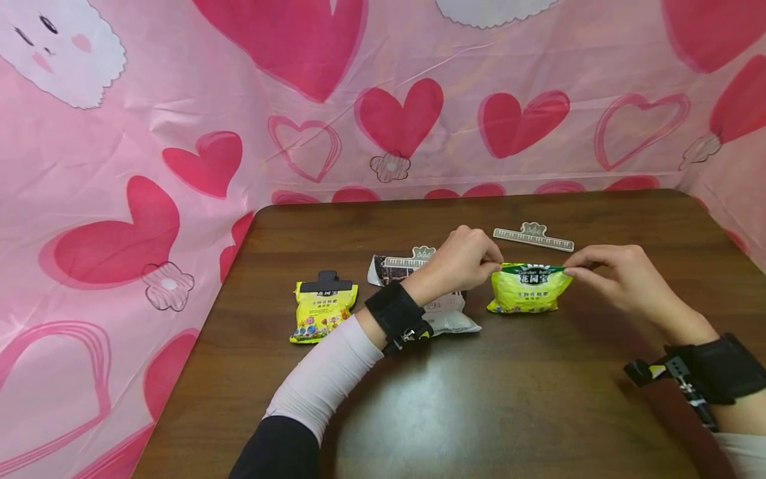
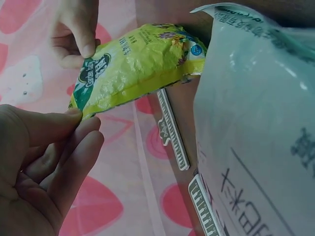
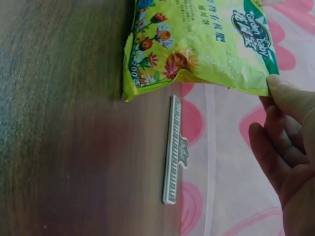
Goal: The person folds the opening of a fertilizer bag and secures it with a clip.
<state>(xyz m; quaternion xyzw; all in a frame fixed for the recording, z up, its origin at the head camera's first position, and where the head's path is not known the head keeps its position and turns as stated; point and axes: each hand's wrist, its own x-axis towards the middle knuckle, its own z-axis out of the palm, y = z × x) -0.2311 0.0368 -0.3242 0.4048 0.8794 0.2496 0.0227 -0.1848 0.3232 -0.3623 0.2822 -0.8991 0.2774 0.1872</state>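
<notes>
A yellow fertilizer bag (image 1: 529, 293) with a green top edge stands between my two hands, its printed front facing me. My left hand (image 1: 463, 259) pinches its top left corner between thumb and fingertips. At the opposite top corner, my right hand (image 1: 622, 276) pinches the edge in the same way. The right wrist view shows the bag (image 3: 202, 44) with flowers printed near its bottom, and the thumb (image 3: 290, 96) pressed on the green corner. Behind the bag lies a long clip with a piano-key pattern (image 1: 532, 237).
Left of the bag, a grey-white bag (image 1: 445, 316) lies partly under my left forearm, with a second piano-key clip (image 1: 407, 261) on its top. Farther left is another yellow bag (image 1: 323, 316) with a black clip (image 1: 326, 285). The brown table (image 1: 479, 399) meets a pink heart-patterned cloth behind.
</notes>
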